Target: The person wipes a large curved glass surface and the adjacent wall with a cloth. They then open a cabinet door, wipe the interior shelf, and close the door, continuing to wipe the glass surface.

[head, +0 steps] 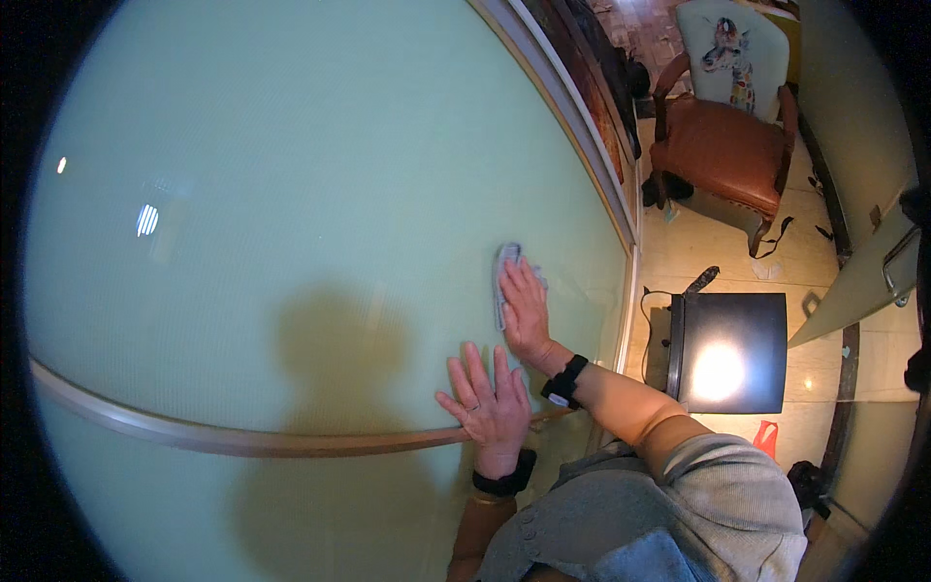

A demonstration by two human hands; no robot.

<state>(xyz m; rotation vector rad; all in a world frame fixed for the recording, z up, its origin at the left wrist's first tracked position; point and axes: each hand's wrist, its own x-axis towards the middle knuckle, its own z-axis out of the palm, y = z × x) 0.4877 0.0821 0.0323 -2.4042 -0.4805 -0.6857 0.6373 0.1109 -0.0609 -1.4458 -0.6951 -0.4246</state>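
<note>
A large pale-green, finely lined panel point(349, 182), possibly frosted glass, fills most of the view before me. My right hand point(527, 309) presses a folded grey-blue cloth point(502, 276) flat against it, near the panel's right side. Part of the cloth is hidden under the palm and fingers. Just below and to the left, my left hand point(491, 415) rests on the panel with fingers spread, holding nothing. Its palm lies by a metal rail point(269, 444) that crosses the panel. Both wrists wear black bands.
A metal frame point(589, 131) edges the panel. To the right, a dark box-like appliance point(727, 349) with a cord stands on the tiled floor point(807, 276). Farther off is a brown armchair point(727, 145) with a giraffe picture. A door with a handle point(865, 284) stands at far right.
</note>
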